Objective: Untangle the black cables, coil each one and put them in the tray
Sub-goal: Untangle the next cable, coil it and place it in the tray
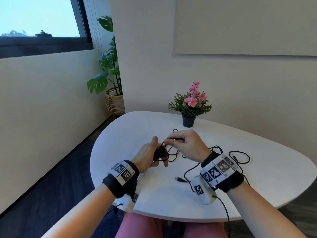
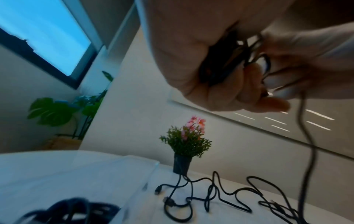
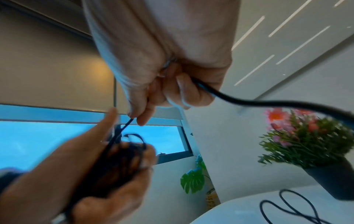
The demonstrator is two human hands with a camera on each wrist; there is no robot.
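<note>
My left hand (image 1: 148,156) grips a small coil of black cable (image 1: 161,152) above the white table (image 1: 130,127); the wrist views show the coil (image 2: 220,60) against the palm and the fingers curled round the coil (image 3: 118,163). Just to its right, my right hand (image 1: 186,143) pinches the same cable's free strand (image 3: 128,123) between thumb and forefinger, and the strand's tail (image 3: 268,104) trails out of the fist. Loose tangled black cables (image 1: 240,156) lie on the table to the right, also the cables (image 2: 210,197). A clear tray (image 2: 151,166) holds another black coil (image 2: 72,212).
A small dark pot of pink flowers (image 1: 188,117) stands at the table's far edge behind the hands. A USB plug (image 1: 179,179) lies near my right wrist. A large leafy plant in a wicker basket (image 1: 114,102) stands on the floor by the window.
</note>
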